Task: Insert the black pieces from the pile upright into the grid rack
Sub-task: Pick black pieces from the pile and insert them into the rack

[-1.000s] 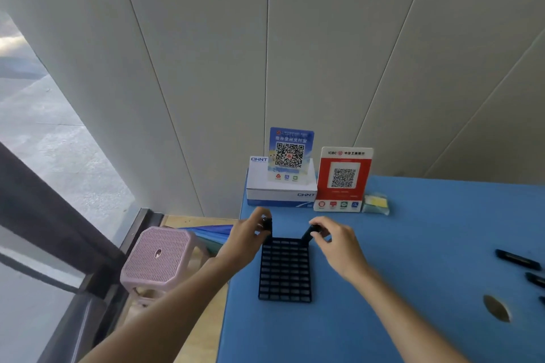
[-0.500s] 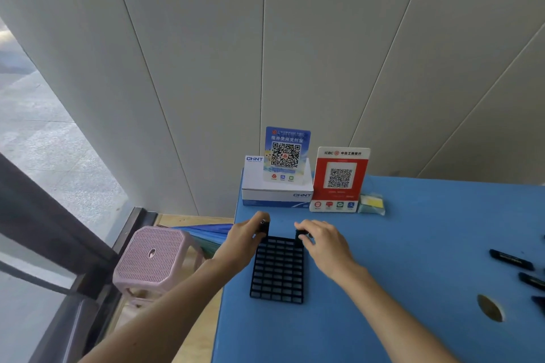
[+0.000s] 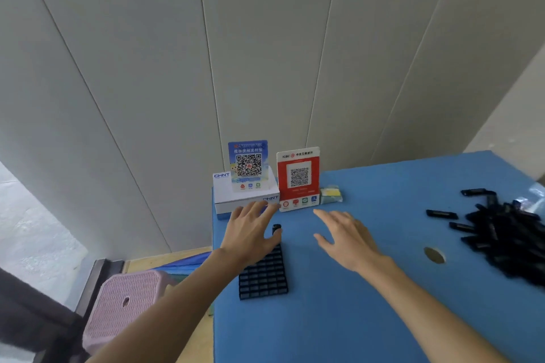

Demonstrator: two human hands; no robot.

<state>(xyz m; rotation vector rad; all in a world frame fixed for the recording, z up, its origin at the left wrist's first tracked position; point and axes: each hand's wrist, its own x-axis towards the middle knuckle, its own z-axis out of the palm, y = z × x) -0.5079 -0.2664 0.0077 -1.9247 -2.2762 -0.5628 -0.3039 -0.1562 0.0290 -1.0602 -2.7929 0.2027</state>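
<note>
Both hands have let go, grips wide; one black piece stands in the rack.

A black grid rack lies flat on the blue counter, close to its left edge, its far end hidden under a hand. One black piece stands upright at the rack's far right corner. The pile of black pieces lies loose and jumbled near the counter's right edge, well apart from the rack, with a few single pieces scattered on its left side.
</note>
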